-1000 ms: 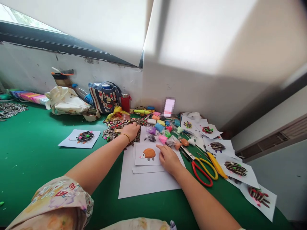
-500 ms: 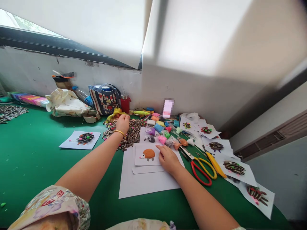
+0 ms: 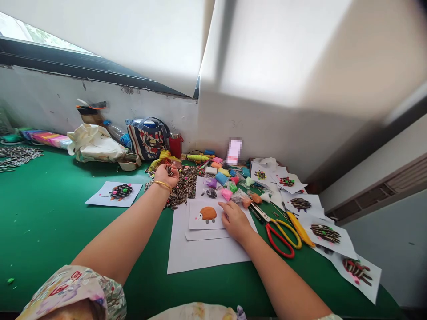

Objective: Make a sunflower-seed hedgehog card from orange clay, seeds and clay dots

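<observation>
Two bags stand frame left; left hand half-curls round seeds, right hand rests loosely open on card; faint “3” upper centre.

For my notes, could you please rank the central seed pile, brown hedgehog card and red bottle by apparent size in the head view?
Largest: central seed pile, partly hidden by the left hand
Next: brown hedgehog card
Smallest: red bottle

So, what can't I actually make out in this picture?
Head view: how many seeds the left hand holds; its curled grip hides some.
Head view: the orange-animal card, part of its right edge covered by the right hand.
Head view: the pink upright object, blurred into blocks.
Head view: the far-left seed pile, cut off by the picture's edge.
</observation>
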`<control>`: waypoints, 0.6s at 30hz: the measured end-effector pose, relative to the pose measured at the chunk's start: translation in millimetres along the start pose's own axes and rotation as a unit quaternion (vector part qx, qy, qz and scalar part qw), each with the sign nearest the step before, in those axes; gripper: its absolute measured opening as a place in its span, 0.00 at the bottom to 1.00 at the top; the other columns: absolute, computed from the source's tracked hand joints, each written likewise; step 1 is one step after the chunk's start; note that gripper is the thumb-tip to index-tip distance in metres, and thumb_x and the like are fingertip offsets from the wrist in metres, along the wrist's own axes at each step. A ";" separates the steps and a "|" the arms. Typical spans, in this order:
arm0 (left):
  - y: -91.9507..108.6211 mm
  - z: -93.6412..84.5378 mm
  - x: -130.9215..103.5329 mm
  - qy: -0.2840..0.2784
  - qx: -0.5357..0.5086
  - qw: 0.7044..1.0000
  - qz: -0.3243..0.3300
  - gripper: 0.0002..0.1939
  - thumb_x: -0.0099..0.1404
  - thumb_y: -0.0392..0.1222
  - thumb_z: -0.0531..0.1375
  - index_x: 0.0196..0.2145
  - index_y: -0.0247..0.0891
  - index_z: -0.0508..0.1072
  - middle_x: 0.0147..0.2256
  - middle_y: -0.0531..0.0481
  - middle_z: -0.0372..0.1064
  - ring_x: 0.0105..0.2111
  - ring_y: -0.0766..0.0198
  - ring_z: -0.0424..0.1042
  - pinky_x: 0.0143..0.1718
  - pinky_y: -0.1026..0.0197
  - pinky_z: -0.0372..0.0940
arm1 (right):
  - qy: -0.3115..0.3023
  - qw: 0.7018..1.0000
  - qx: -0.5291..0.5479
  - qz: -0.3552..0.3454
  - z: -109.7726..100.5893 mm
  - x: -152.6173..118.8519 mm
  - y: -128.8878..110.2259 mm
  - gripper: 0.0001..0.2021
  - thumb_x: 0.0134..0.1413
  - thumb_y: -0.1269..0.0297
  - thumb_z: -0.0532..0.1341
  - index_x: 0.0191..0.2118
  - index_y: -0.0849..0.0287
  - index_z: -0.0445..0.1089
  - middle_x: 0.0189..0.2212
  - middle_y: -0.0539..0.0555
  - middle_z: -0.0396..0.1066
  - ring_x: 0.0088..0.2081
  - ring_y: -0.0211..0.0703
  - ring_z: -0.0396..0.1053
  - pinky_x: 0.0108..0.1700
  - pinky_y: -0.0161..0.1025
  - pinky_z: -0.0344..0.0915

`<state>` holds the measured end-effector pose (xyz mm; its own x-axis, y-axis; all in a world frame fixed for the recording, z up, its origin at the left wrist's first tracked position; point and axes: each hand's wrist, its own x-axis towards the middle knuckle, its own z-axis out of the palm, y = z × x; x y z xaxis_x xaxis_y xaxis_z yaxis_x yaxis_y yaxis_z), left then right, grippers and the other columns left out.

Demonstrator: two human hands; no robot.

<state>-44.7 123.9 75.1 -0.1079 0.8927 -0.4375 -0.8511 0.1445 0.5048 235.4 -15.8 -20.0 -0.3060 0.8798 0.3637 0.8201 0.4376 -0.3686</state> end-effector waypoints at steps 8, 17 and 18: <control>-16.3 -5.4 -20.8 -0.057 -0.063 0.993 -0.076 0.11 0.69 0.37 0.49 0.28 0.37 0.59 0.21 0.58 0.55 0.14 0.76 0.59 0.10 0.76 0.44 | -0.031 0.999 -0.039 -0.010 -0.9 0.9 -1.1 0.26 0.55 0.75 0.53 0.61 0.59 0.62 0.56 0.59 0.66 0.58 0.49 0.60 0.58 0.48 0.60; -54.2 -40.6 -63.0 -0.066 -0.031 0.979 -0.190 0.11 0.69 0.37 0.51 0.28 0.36 0.59 0.27 0.51 0.61 0.19 0.73 0.66 0.09 0.76 0.44 | -0.047 0.996 -0.070 -0.014 -6.4 -3.5 5.4 0.27 0.52 0.77 0.53 0.59 0.58 0.63 0.53 0.58 0.69 0.55 0.48 0.64 0.57 0.47 0.59; -57.2 -44.6 -65.6 -0.067 -0.027 0.978 -0.198 0.10 0.69 0.37 0.51 0.28 0.36 0.60 0.27 0.51 0.61 0.20 0.73 0.66 0.09 0.76 0.45 | -0.044 0.997 -0.068 -0.016 -6.6 -3.8 6.3 0.27 0.51 0.77 0.53 0.59 0.58 0.63 0.51 0.58 0.70 0.54 0.47 0.65 0.56 0.46 0.59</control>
<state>-11.9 38.0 41.7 0.3009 0.8200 -0.4869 -0.8387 0.4706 0.2743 244.9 -17.7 -18.1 -0.3699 0.8810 0.2949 0.8651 0.4424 -0.2365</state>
